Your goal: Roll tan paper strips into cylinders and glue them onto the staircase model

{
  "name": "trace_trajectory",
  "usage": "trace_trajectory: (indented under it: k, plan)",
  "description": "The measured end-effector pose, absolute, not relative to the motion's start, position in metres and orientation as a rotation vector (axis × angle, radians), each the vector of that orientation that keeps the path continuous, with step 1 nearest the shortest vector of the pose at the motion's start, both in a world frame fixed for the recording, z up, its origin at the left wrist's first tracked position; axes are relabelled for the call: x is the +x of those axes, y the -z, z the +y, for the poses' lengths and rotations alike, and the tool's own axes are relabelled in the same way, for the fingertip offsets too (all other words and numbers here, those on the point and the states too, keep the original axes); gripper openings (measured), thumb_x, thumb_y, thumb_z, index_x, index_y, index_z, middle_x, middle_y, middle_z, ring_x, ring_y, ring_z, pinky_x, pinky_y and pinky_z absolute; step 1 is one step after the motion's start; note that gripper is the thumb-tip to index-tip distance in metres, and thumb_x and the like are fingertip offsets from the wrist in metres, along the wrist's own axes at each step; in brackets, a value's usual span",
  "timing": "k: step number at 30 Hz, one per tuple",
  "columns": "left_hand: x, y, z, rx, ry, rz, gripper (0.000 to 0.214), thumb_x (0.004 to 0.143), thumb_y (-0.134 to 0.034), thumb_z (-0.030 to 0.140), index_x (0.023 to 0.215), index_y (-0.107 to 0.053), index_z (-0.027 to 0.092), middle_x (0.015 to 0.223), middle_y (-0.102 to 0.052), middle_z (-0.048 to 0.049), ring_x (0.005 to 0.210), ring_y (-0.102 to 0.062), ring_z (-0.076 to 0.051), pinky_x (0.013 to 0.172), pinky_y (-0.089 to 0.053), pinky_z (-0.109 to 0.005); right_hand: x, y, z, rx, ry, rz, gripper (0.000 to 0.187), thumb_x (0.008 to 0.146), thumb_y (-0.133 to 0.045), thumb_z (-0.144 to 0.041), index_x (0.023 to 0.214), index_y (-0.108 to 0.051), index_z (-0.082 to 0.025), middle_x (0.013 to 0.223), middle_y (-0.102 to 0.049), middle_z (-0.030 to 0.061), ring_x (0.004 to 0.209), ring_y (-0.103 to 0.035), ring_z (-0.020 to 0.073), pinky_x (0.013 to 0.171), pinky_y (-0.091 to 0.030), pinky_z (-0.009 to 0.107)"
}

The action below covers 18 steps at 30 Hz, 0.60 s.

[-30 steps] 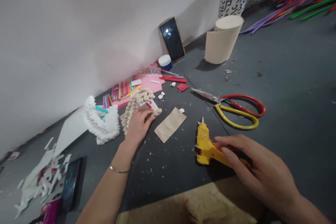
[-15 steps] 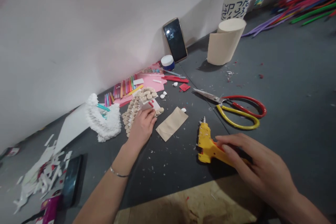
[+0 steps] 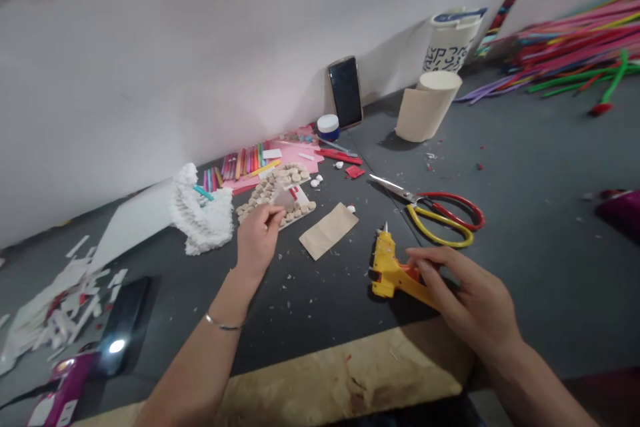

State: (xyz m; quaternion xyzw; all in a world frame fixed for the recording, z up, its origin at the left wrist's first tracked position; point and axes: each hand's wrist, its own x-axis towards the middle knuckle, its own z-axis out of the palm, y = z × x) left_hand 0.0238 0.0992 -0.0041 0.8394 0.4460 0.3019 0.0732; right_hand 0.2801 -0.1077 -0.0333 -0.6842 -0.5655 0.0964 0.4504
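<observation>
My left hand (image 3: 257, 240) has its fingers curled and pinched at the near edge of a white craft piece (image 3: 301, 211) covered with small beige rolled discs. A blurred pale patch shows by its fingertips; what they hold, if anything, I cannot make out. My right hand (image 3: 467, 293) is wrapped round the handle of a yellow glue gun (image 3: 385, 265), which lies on the dark table with its nozzle pointing away from me. Between the hands lies a beige strip of cloth or paper (image 3: 329, 231). Behind the glue gun are open scissors (image 3: 413, 199) with red and yellow handles.
White fluffy craft piece (image 3: 205, 221) and paper scraps (image 3: 65, 320) lie to the left, near a dark phone (image 3: 123, 327). At the back are a propped phone (image 3: 346, 92), a blue jar (image 3: 328, 128), a beige roll (image 3: 427, 110) and colourful pipe cleaners (image 3: 565, 67).
My left hand has drawn back slightly from the disc-covered piece, uncovering more of its front edge. My right hand stays at the glue gun. The camera view has shifted.
</observation>
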Motion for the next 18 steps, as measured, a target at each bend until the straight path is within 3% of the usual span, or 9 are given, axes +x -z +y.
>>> trace_trajectory:
  k: [7,11,15,18]
  plan:
    - [-0.004,0.005,0.056,2.662,-0.884,1.369,0.027,0.097,-0.038,0.029,0.073,-0.048,0.022,0.068,-0.056,-0.0005,0.063,-0.053,-0.016,0.059,-0.038,-0.027,0.280,0.047,-0.110,-1.769,-0.095,-1.274,0.021,0.093,-0.055,-0.033,0.103,-0.069,-0.020,0.082,-0.074,0.0033,0.072,-0.070,0.0165,0.069,-0.055,0.026]
    - [-0.020,0.014,0.042,2.769,-0.827,1.324,0.041,0.100,-0.034,0.038,0.062,-0.038,0.022,0.057,-0.047,0.0010,0.053,-0.046,-0.015,0.053,-0.029,-0.029,0.276,0.040,-0.113,-1.793,-0.094,-1.344,0.023,0.093,-0.055,-0.036,0.104,-0.067,-0.020,0.084,-0.074,0.0036,0.072,-0.071,0.0162,0.062,-0.054,0.024]
    - [-0.022,0.017,0.034,2.719,-0.834,1.225,0.046,0.102,-0.028,0.044,0.062,-0.039,0.022,0.060,-0.049,-0.0001,0.057,-0.048,-0.015,0.053,-0.028,-0.029,0.267,0.020,-0.119,-1.759,-0.020,-1.527,0.020,0.094,-0.052,-0.035,0.099,-0.067,-0.021,0.088,-0.074,0.0035,0.072,-0.070,0.0166,0.063,-0.055,0.025]
    - [-0.015,0.018,0.027,2.620,-0.820,1.129,0.043,0.102,-0.022,0.042,0.074,-0.047,0.021,0.073,-0.056,-0.0024,0.065,-0.052,-0.016,0.057,-0.035,-0.028,0.256,-0.007,-0.118,-1.716,0.058,-1.598,0.018,0.094,-0.053,-0.033,0.097,-0.067,-0.022,0.087,-0.074,0.0025,0.074,-0.071,0.0171,0.068,-0.056,0.027]
